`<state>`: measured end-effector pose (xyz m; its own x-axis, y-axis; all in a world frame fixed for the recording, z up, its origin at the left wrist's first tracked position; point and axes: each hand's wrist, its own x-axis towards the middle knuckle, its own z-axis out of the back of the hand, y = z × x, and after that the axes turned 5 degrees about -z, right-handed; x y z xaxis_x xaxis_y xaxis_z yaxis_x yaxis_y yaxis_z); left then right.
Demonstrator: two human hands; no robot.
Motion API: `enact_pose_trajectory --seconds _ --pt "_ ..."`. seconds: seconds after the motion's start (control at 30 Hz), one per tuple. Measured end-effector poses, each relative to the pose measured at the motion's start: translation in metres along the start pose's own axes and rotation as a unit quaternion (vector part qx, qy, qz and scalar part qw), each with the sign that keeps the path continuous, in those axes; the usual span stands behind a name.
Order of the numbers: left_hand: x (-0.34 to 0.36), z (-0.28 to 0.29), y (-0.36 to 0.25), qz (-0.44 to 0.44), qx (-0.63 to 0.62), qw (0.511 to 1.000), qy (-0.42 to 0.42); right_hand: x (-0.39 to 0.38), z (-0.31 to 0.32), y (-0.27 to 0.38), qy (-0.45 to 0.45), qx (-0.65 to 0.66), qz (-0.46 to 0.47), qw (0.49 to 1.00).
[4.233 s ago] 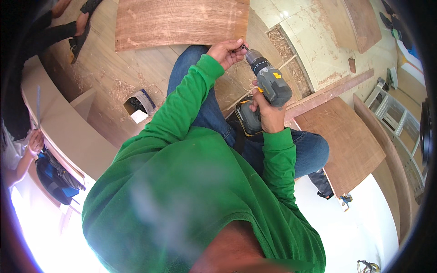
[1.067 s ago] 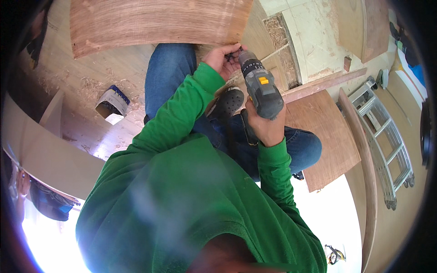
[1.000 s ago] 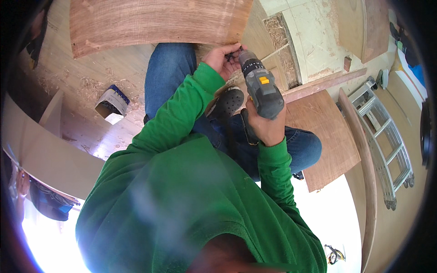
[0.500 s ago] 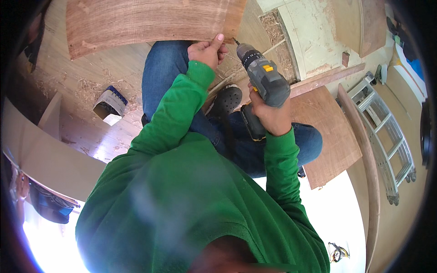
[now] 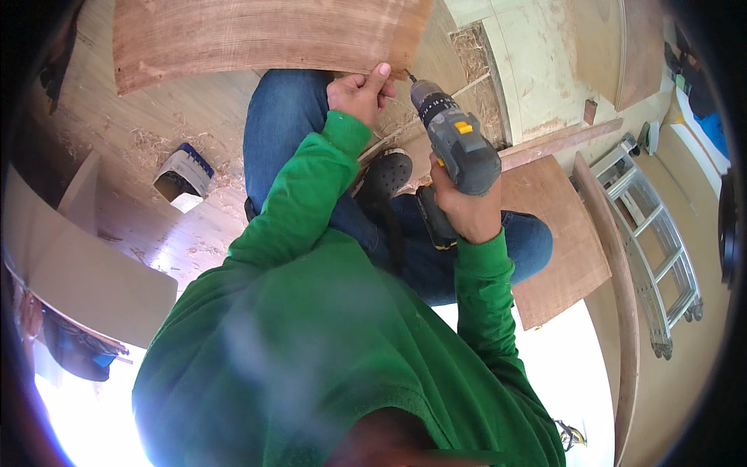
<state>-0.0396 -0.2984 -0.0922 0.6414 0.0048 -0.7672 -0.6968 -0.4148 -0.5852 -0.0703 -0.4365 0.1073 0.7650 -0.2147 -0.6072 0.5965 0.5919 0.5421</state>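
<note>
My right hand (image 5: pixel 467 206) grips a grey-and-black cordless drill (image 5: pixel 459 144) with a yellow switch. Its bit, pointing away from me, is at the near right corner of the curved wooden board (image 5: pixel 268 35). Just left of the bit, my left hand (image 5: pixel 359 93) has its thumb at the board's edge and its fingers curled; whatever those fingers hold is hidden. The board lies beyond my bent jeans-clad left leg (image 5: pixel 280 132), and a dark clog (image 5: pixel 385 175) shows between my hands.
An open carton (image 5: pixel 183 175) sits left on the shaving-strewn floor (image 5: pixel 132 124). A curved pale panel (image 5: pixel 93 272) is at left, beside a person's hand (image 5: pixel 31 311). Right are a wooden sheet (image 5: pixel 552 241), long strip (image 5: pixel 622 311) and aluminium ladder (image 5: pixel 654 257).
My left hand has moved up from beside the drill's chuck to the board's edge, thumb now showing on top. The drill's front has shifted slightly toward that corner; small dark pieces seen among my left fingers are hidden.
</note>
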Motion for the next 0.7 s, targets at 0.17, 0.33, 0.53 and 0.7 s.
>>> enact_pose_trajectory --seconds 0.17,0.33,0.53,0.7 --pt "0.000 -0.002 0.003 -0.025 -0.016 1.000 -0.004 0.004 0.005 0.008 0.014 -0.017 -0.038 0.999" --pt "-0.001 -0.001 0.002 -0.012 0.003 1.000 -0.009 0.004 0.005 0.011 0.024 -0.042 -0.018 0.999" --pt "-0.002 -0.002 -0.002 0.002 -0.015 1.000 -0.002 0.010 0.001 0.012 0.009 -0.043 -0.008 0.999" --pt "-0.003 -0.002 -0.003 -0.004 -0.005 1.000 0.000 0.013 0.001 0.015 0.009 -0.047 -0.005 0.999"
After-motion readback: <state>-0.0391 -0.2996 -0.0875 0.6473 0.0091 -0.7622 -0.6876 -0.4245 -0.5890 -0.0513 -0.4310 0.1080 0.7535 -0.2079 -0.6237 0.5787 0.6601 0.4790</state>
